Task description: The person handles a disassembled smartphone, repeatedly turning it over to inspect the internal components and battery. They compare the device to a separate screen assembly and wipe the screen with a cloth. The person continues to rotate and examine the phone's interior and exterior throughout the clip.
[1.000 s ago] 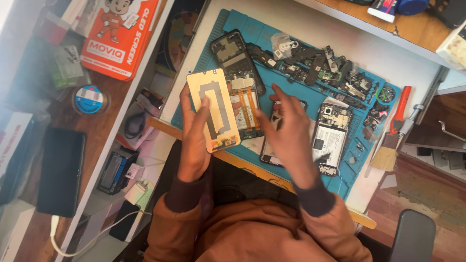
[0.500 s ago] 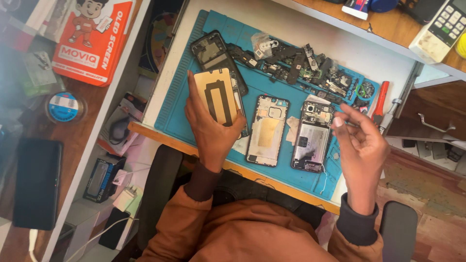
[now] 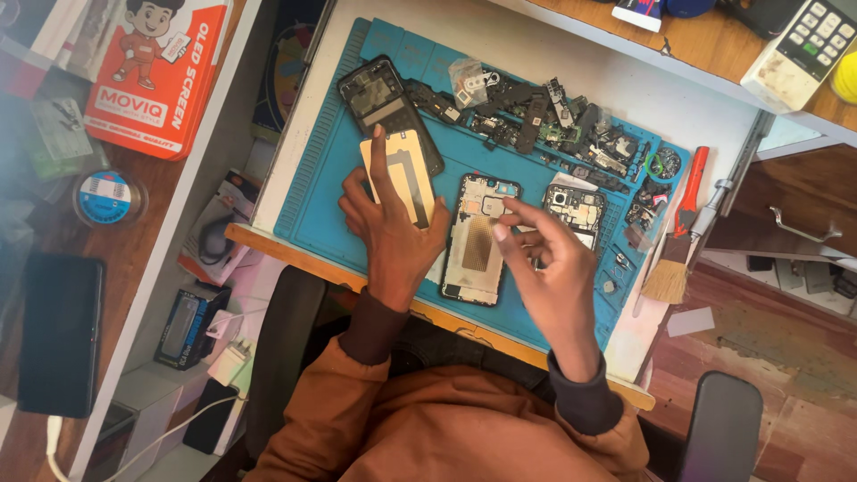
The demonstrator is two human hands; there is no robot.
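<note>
Head view: an orange rectangular carton (image 3: 152, 76) with a cartoon figure and white lettering lies at upper left on the brown wooden side shelf. Below it sits a round clear tub with a blue label (image 3: 107, 198); a matte black slab (image 3: 58, 335) lies lower left.

A blue ribbed work mat (image 3: 326, 192) covers the white desk. The left hand (image 3: 393, 228) grips a thin cream-coloured panel (image 3: 402, 174), index finger stretched along its face, above the mat just beside a black phone frame (image 3: 384, 103). The right hand (image 3: 549, 272) hovers over an opened phone chassis (image 3: 478, 236), fingertips pinched narrowly; whether they hold anything cannot be told. Loose dark circuit parts (image 3: 553, 129) crowd the mat's top edge. A red-handled bristle brush (image 3: 678, 228) rests at right.
</note>
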